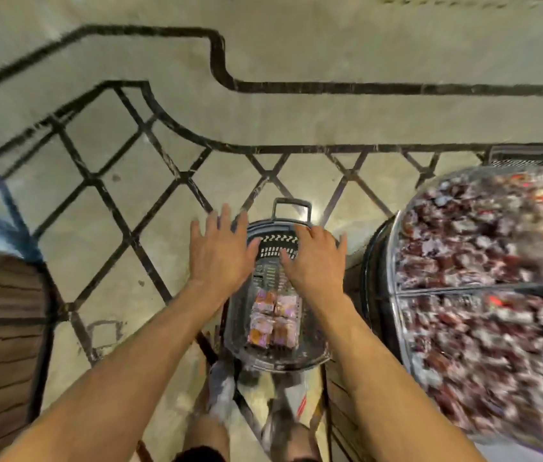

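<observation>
Here left grip (220, 253), right grip (313, 260) spread, seemingly above basket (276, 242) rim; bin (395, 261) close right, floor (123, 208) open left.

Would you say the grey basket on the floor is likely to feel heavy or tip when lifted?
Probably light: the basket holds only a few small packets. Its slotted walls look stiff. Lifted by the far handle, it may tilt.

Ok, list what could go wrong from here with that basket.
1. The left hand and right hand hover open over the basket; its handle at the far end is untouched, so grabbing the rim may tip the packets.
2. The basket sits just ahead of the feet: a step could kick it.
3. The sweets bin stands close on the right; an elbow might brush it.
</observation>
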Action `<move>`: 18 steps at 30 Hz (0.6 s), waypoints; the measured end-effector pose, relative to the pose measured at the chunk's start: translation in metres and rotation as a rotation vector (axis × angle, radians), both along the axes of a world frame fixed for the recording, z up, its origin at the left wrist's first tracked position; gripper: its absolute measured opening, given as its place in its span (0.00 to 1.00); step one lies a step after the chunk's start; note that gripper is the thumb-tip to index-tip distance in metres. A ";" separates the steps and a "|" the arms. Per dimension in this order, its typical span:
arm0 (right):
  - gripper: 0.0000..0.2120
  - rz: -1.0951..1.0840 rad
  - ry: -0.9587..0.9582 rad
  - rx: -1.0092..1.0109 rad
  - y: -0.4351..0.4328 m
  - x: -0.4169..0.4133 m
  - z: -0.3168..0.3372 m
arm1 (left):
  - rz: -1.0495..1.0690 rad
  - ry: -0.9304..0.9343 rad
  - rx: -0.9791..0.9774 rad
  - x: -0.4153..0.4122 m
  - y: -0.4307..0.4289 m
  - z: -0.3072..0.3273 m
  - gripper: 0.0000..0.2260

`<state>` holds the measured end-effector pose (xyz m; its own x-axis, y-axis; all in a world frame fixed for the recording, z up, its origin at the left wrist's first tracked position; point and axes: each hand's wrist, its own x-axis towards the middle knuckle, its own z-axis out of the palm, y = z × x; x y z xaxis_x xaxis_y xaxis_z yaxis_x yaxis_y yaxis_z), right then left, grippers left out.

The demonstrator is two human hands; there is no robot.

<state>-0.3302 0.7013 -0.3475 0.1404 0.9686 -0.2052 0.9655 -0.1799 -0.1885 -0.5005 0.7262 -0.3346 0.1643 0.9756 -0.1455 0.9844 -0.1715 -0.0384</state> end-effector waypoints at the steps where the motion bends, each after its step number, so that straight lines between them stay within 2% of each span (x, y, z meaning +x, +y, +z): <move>1: 0.29 -0.002 -0.003 0.042 0.004 0.004 0.032 | -0.016 0.007 0.030 0.006 0.003 0.031 0.29; 5: 0.28 -0.036 -0.045 0.153 0.006 0.029 0.144 | -0.086 0.010 0.150 0.025 0.010 0.135 0.28; 9: 0.25 -0.162 -0.085 0.220 -0.001 0.057 0.224 | -0.176 -0.002 0.214 0.050 0.019 0.216 0.26; 11: 0.22 -0.221 -0.088 0.251 -0.008 0.068 0.253 | -0.238 -0.037 0.225 0.065 0.024 0.243 0.24; 18: 0.25 -0.498 -0.121 0.301 -0.077 0.112 0.315 | -0.605 -0.135 0.296 0.132 0.015 0.310 0.20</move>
<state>-0.2187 0.6240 -0.0330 0.5980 0.7933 0.1140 0.7965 -0.5724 -0.1948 -0.3682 0.7410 -0.0246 0.6908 0.7020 0.1733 0.7182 -0.6939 -0.0519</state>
